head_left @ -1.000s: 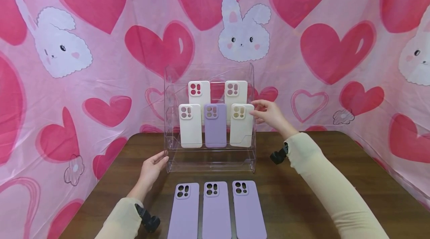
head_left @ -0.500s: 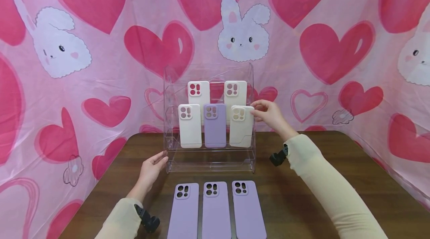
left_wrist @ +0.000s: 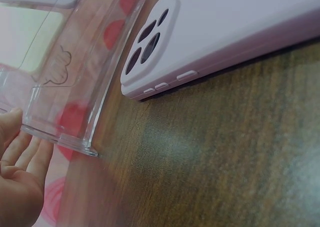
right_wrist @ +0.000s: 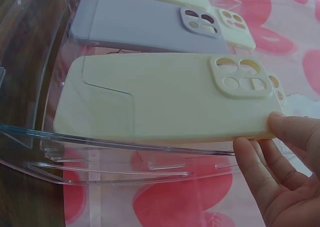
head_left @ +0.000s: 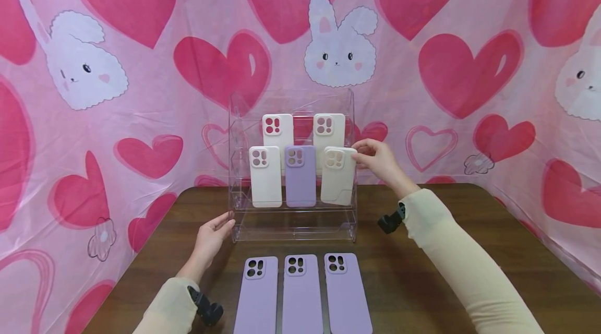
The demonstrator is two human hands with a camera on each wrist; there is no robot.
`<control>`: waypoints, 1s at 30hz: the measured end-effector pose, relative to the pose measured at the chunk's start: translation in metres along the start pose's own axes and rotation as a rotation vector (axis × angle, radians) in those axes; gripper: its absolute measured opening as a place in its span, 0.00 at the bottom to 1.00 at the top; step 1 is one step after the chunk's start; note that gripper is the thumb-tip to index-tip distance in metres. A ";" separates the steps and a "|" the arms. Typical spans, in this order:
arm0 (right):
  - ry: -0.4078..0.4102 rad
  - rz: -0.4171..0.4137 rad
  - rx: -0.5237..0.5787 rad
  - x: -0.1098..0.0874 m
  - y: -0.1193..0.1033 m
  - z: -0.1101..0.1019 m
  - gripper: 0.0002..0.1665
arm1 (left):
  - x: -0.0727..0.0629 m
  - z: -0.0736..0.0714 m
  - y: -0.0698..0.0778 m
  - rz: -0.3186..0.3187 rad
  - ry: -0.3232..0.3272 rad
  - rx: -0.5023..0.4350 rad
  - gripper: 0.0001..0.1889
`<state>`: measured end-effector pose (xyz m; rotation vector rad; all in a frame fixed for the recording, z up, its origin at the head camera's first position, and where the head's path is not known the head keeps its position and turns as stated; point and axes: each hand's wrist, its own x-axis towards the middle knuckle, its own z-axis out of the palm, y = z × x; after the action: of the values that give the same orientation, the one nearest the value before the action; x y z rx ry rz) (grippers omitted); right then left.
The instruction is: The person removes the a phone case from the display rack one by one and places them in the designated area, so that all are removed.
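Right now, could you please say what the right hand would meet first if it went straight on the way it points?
Beyond the cream case in its grip, the right hand would probably meet the purple case beside it, though depth is unclear.

Wood-grain table: clear tiered stand, three purple phone cases.

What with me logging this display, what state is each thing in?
Clear stand, upright on the table, partly filled
Left hand, holding the stand's side edge
Right hand, pinching the cream case's top corner
Cream case, slightly tilted, lower end in the stand
White case, upright
Middle purple case, upright
Two rear cases, upright, partly hidden
Three loose purple cases, lying side by side
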<state>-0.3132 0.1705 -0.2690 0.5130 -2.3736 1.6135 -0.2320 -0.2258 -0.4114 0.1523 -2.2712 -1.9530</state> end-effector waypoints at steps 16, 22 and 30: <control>0.034 -0.034 0.011 -0.006 -0.019 -0.013 0.19 | 0.002 0.000 -0.003 0.011 0.003 -0.014 0.22; 0.050 -0.076 0.048 -0.008 -0.027 -0.015 0.20 | 0.002 0.001 -0.003 0.015 0.013 -0.013 0.22; 0.070 -0.130 0.118 -0.013 -0.037 -0.018 0.18 | 0.001 0.000 -0.002 0.005 0.005 -0.002 0.22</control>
<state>-0.2863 0.1770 -0.2359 0.6092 -2.1576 1.6914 -0.2330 -0.2261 -0.4129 0.1515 -2.2641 -1.9501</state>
